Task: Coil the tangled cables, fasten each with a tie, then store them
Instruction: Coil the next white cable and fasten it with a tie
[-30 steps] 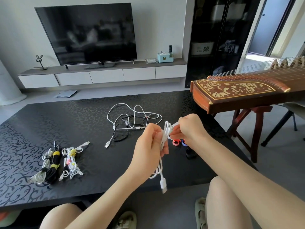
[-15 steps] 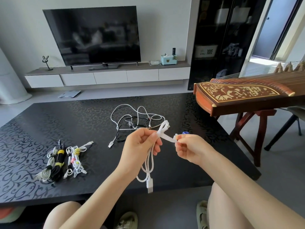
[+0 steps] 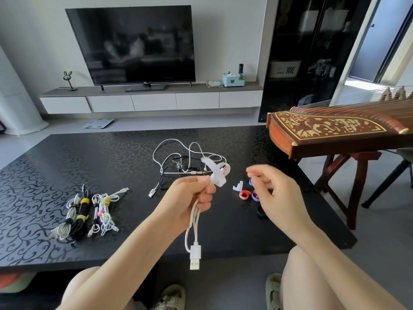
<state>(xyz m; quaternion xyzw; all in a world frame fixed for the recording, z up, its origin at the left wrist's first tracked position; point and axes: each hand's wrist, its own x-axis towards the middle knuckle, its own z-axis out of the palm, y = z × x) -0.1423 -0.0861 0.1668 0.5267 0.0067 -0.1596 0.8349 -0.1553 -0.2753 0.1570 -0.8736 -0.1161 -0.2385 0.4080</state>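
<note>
My left hand (image 3: 190, 202) grips a coiled white cable (image 3: 194, 229) above the black table's (image 3: 55, 157) front edge. Its USB plug (image 3: 194, 257) hangs below my fist. A white tie (image 3: 215, 173) sticks up from the top of the coil, one end loose. My right hand (image 3: 272, 193) hovers to the right, apart from the tie, fingers loosely curled and blurred, holding nothing. A tangle of white and black cables (image 3: 178, 162) lies behind the hands. Several tied cable bundles (image 3: 87, 211) lie at the left.
Spare ties lie under my right hand: a white one (image 3: 238, 186), a red one (image 3: 244, 194) and a blue one (image 3: 254, 195). A wooden zither (image 3: 335, 133) on a stand overhangs the table's right side. My knees and sandalled feet are below the front edge.
My right hand has let go of the white tie and drawn away to the right. The tie's end now stands free above the coil. My left hand keeps hold of the cable.
</note>
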